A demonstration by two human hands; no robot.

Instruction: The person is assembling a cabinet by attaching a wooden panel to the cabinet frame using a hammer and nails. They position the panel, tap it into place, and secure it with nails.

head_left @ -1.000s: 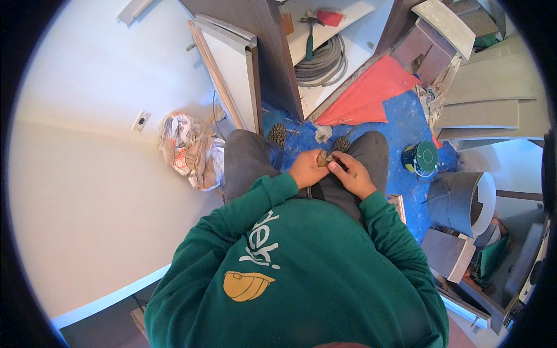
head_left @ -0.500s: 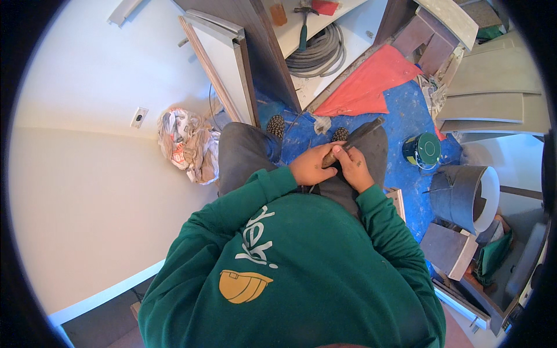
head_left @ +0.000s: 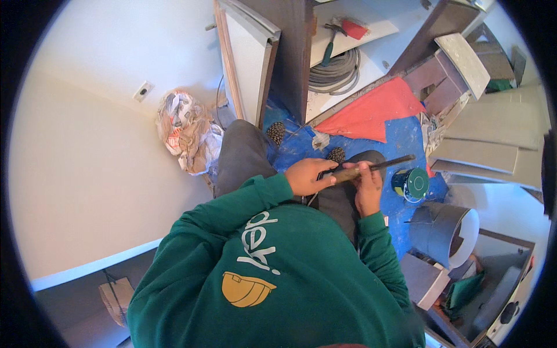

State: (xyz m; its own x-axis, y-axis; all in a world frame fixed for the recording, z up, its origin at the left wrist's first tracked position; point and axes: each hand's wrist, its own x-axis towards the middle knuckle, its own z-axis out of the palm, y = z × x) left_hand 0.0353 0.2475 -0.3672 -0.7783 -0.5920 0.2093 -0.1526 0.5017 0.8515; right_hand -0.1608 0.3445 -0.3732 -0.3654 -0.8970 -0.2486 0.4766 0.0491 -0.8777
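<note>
Over my lap, a chisel with a light brown handle and a long, narrow dark blade lies across both hands. Its tip points to the right. Around the butt end of the handle, my left hand is closed, thumb on the near side and fingers on the far side. My right hand pinches it where handle and blade meet. The blade sticks out past my right fingers, above my knee. Below my left hand, a thin cord hangs near my waist.
Ahead stands an open cabinet with a hammer and a coiled grey hose. A red sheet lies on the blue floor covering. To the right are a green-lidded bucket, a grey cylinder and loose panels. Plastic bags sit left.
The chisel has turned so its blade points more to the right and shows a narrower edge. My right hand has shifted slightly lower. The view has also swung a little.
</note>
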